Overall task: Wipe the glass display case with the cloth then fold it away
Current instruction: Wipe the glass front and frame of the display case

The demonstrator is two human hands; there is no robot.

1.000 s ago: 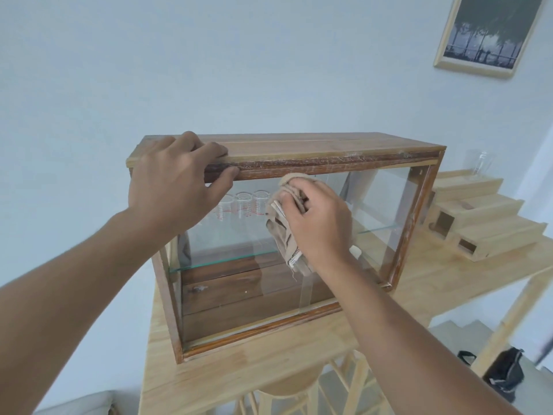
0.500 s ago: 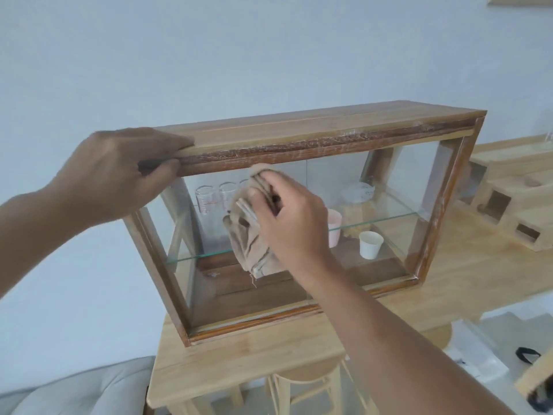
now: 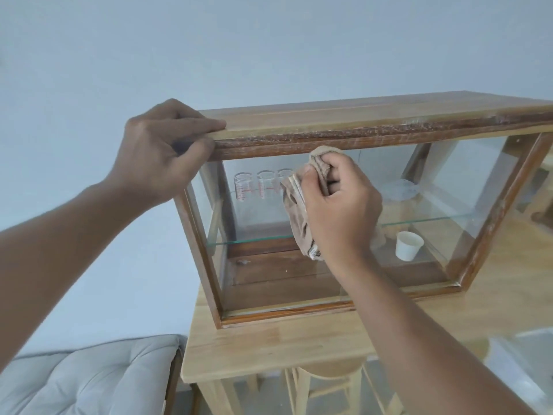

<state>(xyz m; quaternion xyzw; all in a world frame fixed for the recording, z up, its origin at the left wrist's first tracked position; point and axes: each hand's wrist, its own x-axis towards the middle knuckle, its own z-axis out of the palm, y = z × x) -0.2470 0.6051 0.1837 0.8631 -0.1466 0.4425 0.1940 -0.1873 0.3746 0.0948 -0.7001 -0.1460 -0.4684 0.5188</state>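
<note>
A wood-framed glass display case (image 3: 374, 136) stands on a light wooden table (image 3: 269, 342). My left hand (image 3: 163, 157) grips the case's top left corner, fingers over the wooden lid. My right hand (image 3: 338, 211) is closed on a bunched beige cloth (image 3: 300, 223), pressing it against the front glass pane just under the top rail, left of centre. Part of the cloth hangs below my palm. Inside the case, on a glass shelf, stand three clear measuring beakers (image 3: 254, 184); a white paper cup (image 3: 408, 245) sits on the case floor.
A grey cushioned seat (image 3: 86, 381) lies at the lower left beside the table. A wooden stool (image 3: 332, 372) sits under the table. A white wall fills the background. Stepped wooden blocks are partly visible at the far right edge.
The view has swung left and down, shifting the case to the right. My right hand with the cloth has stayed on the upper part of the front glass; my left hand now holds the left corner.
</note>
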